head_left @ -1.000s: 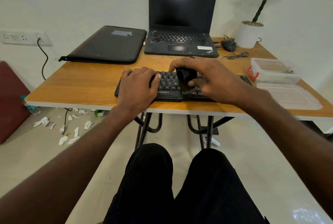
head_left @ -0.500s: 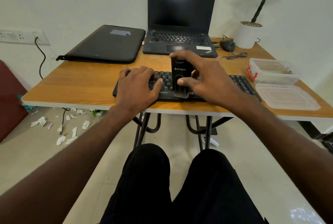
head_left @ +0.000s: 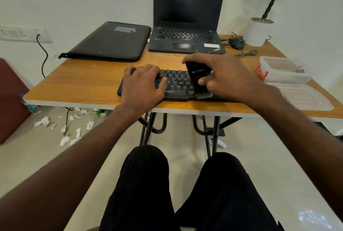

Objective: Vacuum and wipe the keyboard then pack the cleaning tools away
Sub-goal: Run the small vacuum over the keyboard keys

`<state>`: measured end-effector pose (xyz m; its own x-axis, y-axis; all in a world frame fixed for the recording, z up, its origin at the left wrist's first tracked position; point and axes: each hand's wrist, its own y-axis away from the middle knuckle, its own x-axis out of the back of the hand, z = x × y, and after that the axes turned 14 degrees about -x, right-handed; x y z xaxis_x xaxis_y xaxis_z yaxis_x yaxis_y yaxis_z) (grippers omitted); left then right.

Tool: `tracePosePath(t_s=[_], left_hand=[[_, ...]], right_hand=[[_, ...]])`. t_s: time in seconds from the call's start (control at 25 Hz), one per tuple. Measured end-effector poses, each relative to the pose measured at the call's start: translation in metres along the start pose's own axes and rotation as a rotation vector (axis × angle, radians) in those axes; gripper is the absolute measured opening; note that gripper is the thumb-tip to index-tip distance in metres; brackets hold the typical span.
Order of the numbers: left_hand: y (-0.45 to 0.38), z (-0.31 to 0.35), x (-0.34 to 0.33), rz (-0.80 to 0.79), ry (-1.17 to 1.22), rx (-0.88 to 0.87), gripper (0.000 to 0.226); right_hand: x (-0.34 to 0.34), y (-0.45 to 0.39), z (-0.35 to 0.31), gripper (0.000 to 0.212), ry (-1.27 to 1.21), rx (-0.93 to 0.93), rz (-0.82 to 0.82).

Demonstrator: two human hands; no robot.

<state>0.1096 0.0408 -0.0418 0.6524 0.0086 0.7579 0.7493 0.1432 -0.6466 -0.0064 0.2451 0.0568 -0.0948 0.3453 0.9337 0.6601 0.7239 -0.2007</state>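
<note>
A black keyboard [head_left: 178, 84] lies near the front edge of the wooden table [head_left: 83, 85]. My left hand [head_left: 143, 85] rests on the keyboard's left half, fingers bent over the keys, holding nothing. My right hand [head_left: 226, 76] grips a small black handheld vacuum [head_left: 196, 78] over the keyboard's middle. The vacuum stands nearly upright, and its brush tip [head_left: 204, 96] touches the keyboard's front row. The right end of the keyboard is hidden behind my right hand.
An open laptop [head_left: 187, 17] and a black sleeve [head_left: 111, 42] lie at the back of the table. A mouse [head_left: 236, 43] and a potted plant [head_left: 259, 30] are at the back right. A clear box [head_left: 284, 70] and its lid [head_left: 304, 98] sit at the right. Paper scraps [head_left: 65, 128] litter the floor.
My right hand tipped the vacuum from lying low over the keys to nearly upright, and drew it toward the keyboard's front row. My left hand stayed on the keyboard's left half.
</note>
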Motion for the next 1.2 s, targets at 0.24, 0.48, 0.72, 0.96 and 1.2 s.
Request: tracePosePath(t_s=[0.24,0.48,0.72,0.96,1.2], left_hand=[[0.000,-0.001,0.001,-0.012,0.011,-0.001,0.030],[-0.003,0.001,0.002,-0.012,0.004,-0.010,0.037],[-0.007,0.030,-0.010,0.006,0.048,-0.093,0.036],[-0.005,0.028,-0.015,-0.039,0.018,-0.121,0.039],[-0.004,0.030,-0.016,-0.072,-0.005,-0.106,0.041]], right_hand=[[-0.011,0.007,0.008,0.069,-0.203,0.005,0.046],[-0.011,0.012,0.027,0.068,-0.129,-0.086,0.228],[-0.028,0.025,0.048,0.069,-0.357,-0.018,0.161],[-0.041,0.035,0.044,0.073,-0.280,0.027,0.252],[-0.011,0.025,0.065,0.075,-0.081,-0.044,0.137]])
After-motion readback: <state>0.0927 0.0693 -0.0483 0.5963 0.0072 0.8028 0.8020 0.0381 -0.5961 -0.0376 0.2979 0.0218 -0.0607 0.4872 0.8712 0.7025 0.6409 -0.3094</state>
